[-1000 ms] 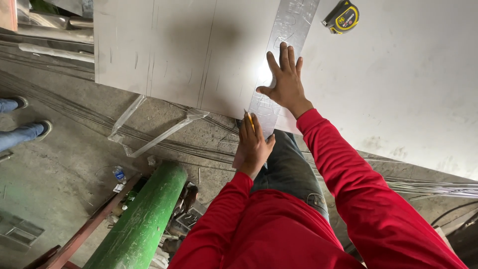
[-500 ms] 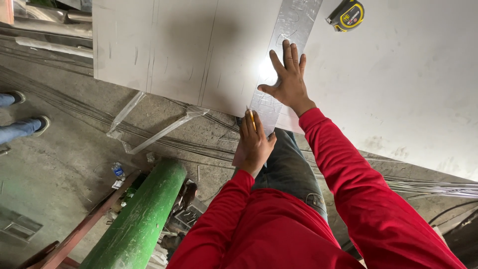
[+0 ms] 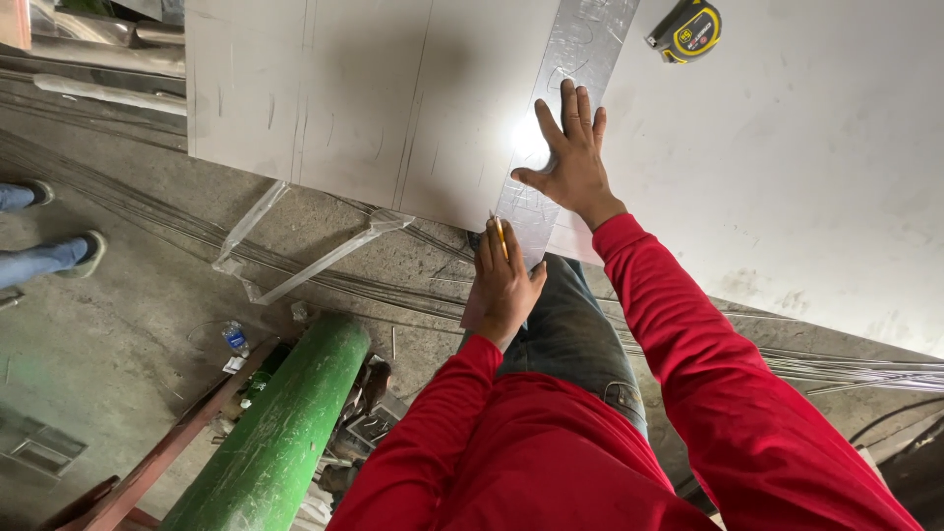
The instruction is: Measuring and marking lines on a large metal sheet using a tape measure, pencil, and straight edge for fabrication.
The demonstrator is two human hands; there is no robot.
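Pencil [image 3: 501, 236] sits pinched in my left hand [image 3: 504, 285], tip at the near end of the metal straightedge [image 3: 580, 59]; my right hand [image 3: 570, 162] presses it flat, fingers spread, onto the grey sheet [image 3: 374, 98].

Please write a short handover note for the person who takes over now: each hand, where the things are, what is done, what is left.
Left hand: grips a pencil, tip at the near end of the metal straightedge.
Right hand: spread flat on the straightedge, pressing it onto the grey sheet.
Tape measure: lies on the sheet, past the straightedge's far end, untouched.
Done: several faint lines already on the sheet.
Left: a line along this straightedge, as far as can be seen, is not yet visible.
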